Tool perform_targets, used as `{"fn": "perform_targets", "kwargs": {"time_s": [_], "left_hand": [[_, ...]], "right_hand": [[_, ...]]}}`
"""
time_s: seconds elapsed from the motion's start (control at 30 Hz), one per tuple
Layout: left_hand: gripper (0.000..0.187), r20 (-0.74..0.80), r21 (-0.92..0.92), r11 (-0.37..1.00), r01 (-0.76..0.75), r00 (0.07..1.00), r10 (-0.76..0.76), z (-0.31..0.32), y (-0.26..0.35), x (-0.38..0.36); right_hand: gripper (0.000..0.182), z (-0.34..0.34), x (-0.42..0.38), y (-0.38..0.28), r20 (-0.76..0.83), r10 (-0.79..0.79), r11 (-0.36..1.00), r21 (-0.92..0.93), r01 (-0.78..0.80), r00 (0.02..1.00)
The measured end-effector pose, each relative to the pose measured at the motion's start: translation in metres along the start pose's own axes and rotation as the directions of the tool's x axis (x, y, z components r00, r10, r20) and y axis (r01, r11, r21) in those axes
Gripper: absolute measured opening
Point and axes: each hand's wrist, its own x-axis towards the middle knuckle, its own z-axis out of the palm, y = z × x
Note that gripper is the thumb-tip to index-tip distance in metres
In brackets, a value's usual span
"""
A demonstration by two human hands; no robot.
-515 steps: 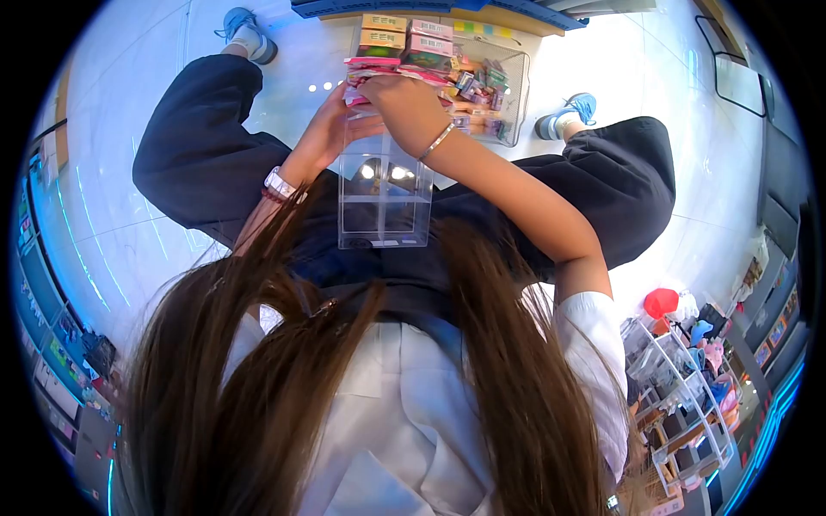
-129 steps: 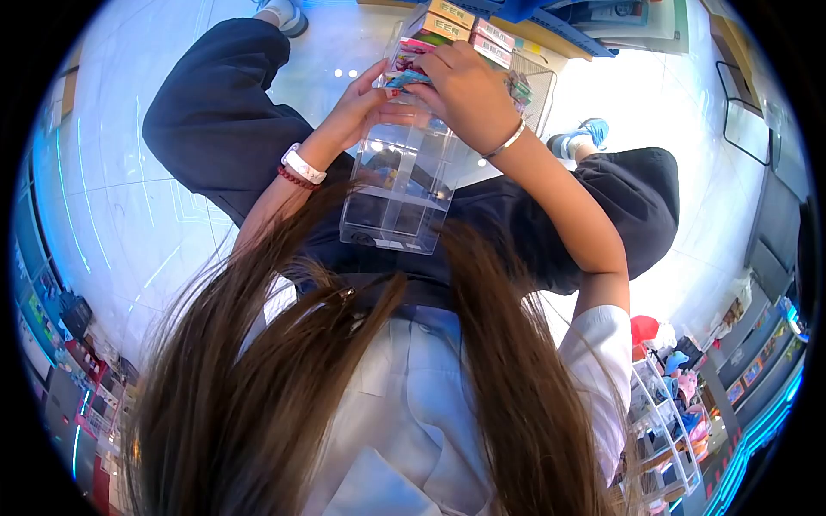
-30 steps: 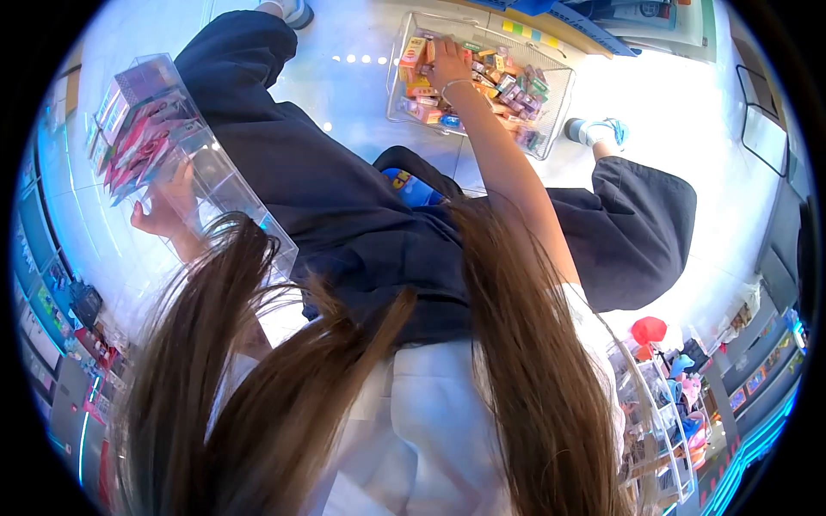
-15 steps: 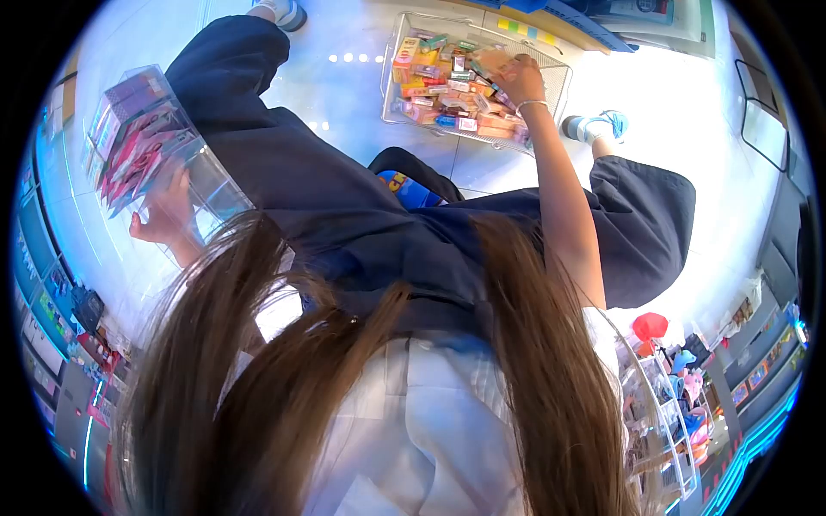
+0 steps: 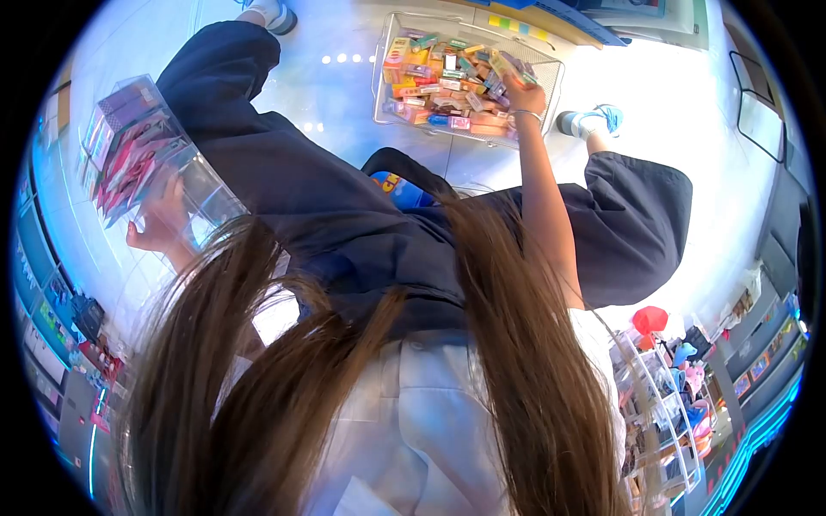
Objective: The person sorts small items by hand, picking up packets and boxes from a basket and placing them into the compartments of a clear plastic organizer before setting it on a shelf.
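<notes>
My left hand (image 5: 162,219) curls against the end of a clear plastic divided box (image 5: 211,182), with its thumb sticking out; the fingers show blurred through the clear wall. Pink and red flat packets (image 5: 133,168) fill the box's middle, and a purple patterned piece (image 5: 129,105) sits in its far end. Over the right side of a wire basket (image 5: 381,86), my right hand (image 5: 523,93) is closed on a small yellowish box (image 5: 500,64), whose label I cannot read. Many small colourful boxes (image 5: 447,86) lie jumbled in that basket.
The basket stands on a shiny tiled floor (image 5: 335,95) between my spread legs. A cardboard-edged blue unit (image 5: 559,19) is just behind it. My shoe (image 5: 594,123) is right of the basket. A white wire rack with goods (image 5: 675,413) stands at the lower right.
My right hand has drawn slightly back toward me, and the yellowish box now shows at its fingertips. My left hand stays against the clear box. The whole view has shifted a little.
</notes>
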Motion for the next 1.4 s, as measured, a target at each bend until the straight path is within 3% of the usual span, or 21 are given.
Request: {"fn": "perform_targets", "kwargs": {"time_s": [0.03, 0.1, 0.17, 0.23, 0.27, 0.3, 0.33, 0.37, 0.43, 0.53, 0.6, 0.67, 0.73, 0.83, 0.93, 1.0, 1.13, 1.17, 1.27, 1.33, 1.4], "left_hand": [[0.074, 0.016, 0.005, 1.0, -0.002, 1.0, 0.002, 0.002, -0.001, -0.001], [0.071, 0.06, -0.005, 1.0, -0.004, 0.998, 0.004, 0.007, -0.005, 0.0], [0.069, 0.12, -0.014, 1.0, -0.007, 0.993, 0.008, 0.016, -0.01, -0.001], [0.067, 0.193, -0.033, 0.999, -0.016, 0.981, 0.023, 0.028, -0.015, 0.0], [0.066, 0.229, -0.065, 0.998, -0.007, 0.973, 0.022, 0.035, -0.018, -0.003], [0.066, 0.23, -0.065, 0.998, -0.004, 0.973, 0.019, 0.041, -0.019, -0.001], [0.06, 0.246, -0.251, 0.963, 0.104, 0.968, -0.04, 0.049, -0.019, 0.001], [0.054, 0.275, -0.423, 0.882, 0.208, 0.957, -0.094, 0.054, -0.02, 0.003], [0.054, 0.357, -0.479, 0.824, 0.302, 0.925, -0.132, 0.075, -0.027, 0.01], [0.054, 0.432, -0.304, 0.885, 0.354, 0.879, -0.203, 0.113, -0.055, 0.036], [0.055, 0.363, 0.101, 0.965, 0.244, 0.894, -0.264, 0.147, -0.087, 0.077], [0.055, 0.336, 0.607, 0.794, -0.001, 0.907, -0.255, 0.176, -0.127, 0.129], [0.056, 0.377, 0.85, 0.473, -0.229, 0.894, -0.244, 0.195, -0.158, 0.176], [0.056, 0.402, 0.91, 0.216, -0.355, 0.881, -0.248, 0.208, -0.182, 0.211], [0.057, 0.418, 0.908, 0.136, -0.395, 0.873, -0.25, 0.211, -0.189, 0.221], [0.057, 0.422, 0.907, 0.111, -0.407, 0.87, -0.255, 0.213, -0.19, 0.224], [0.058, 0.433, 0.9, 0.07, -0.431, 0.859, -0.272, 0.217, -0.197, 0.228], [0.058, 0.434, 0.899, 0.064, -0.433, 0.859, -0.272, 0.218, -0.199, 0.228], [0.059, 0.442, 0.894, 0.057, -0.444, 0.853, -0.278, 0.22, -0.201, 0.23], [0.059, 0.441, 0.894, 0.054, -0.445, 0.852, -0.281, 0.221, -0.203, 0.231], [0.06, 0.441, 0.894, 0.055, -0.444, 0.853, -0.28, 0.221, -0.203, 0.23]], "right_hand": [[0.058, 0.002, -0.008, -0.012, 0.087, 0.115, 0.987, 0.103, -0.124, 0.99], [0.059, 0.028, -0.019, -0.019, 0.023, 0.134, 0.985, 0.103, -0.136, 0.991], [0.064, 0.033, -0.052, -0.05, 0.099, 0.002, 0.986, 0.166, -0.019, 0.995], [0.065, 0.056, -0.066, -0.053, 0.181, -0.256, 0.95, 0.231, 0.212, 0.95], [0.065, 0.062, -0.067, -0.051, 0.178, -0.254, 0.95, 0.229, 0.211, 0.95], [0.062, 0.066, -0.068, -0.05, 0.184, -0.433, 0.901, 0.12, 0.416, 0.883], [0.059, 0.071, -0.068, -0.045, 0.213, -0.589, 0.799, 0.013, 0.601, 0.779], [0.056, 0.08, -0.062, -0.032, 0.129, -0.599, 0.792, -0.048, 0.609, 0.79], [0.057, 0.065, -0.054, -0.018, 0.087, -0.518, 0.833, -0.175, 0.525, 0.851], [0.062, 0.047, -0.026, 0.022, 0.057, -0.209, 0.921, -0.324, 0.217, 0.976], [0.061, 0.028, -0.022, 0.041, 0.111, -0.164, 0.92, -0.341, 0.193, 0.98], [0.06, 0.027, -0.016, 0.057, 0.159, -0.119, 0.917, -0.36, 0.17, 0.98], [0.059, 0.043, -0.003, 0.079, 0.104, -0.369, 0.825, -0.42, 0.378, 0.923], [0.06, 0.039, -0.002, 0.062, 0.145, -0.29, 0.825, -0.463, 0.324, 0.946], [0.056, 0.037, -0.011, 0.042, 0.155, -0.279, 0.819, -0.476, 0.32, 0.948], [0.056, 0.025, -0.024, 0.021, 0.195, -0.128, 0.925, -0.33, 0.188, 0.972], [0.056, 0.062, -0.011, 0.039, 0.002, -0.202, 0.976, -0.088, 0.201, 0.979], [0.051, 0.072, -0.01, 0.038, -0.025, -0.25, 0.962, -0.118, 0.245, 0.968], [0.046, 0.072, -0.034, 0.003, -0.076, -0.322, 0.946, 0.009, 0.324, 0.944], [0.044, 0.075, -0.043, -0.013, 0.144, -0.401, 0.911, 0.166, 0.377, 0.905], [0.041, 0.065, -0.065, -0.036, 0.209, -0.513, 0.85, 0.257, 0.459, 0.833]]}}
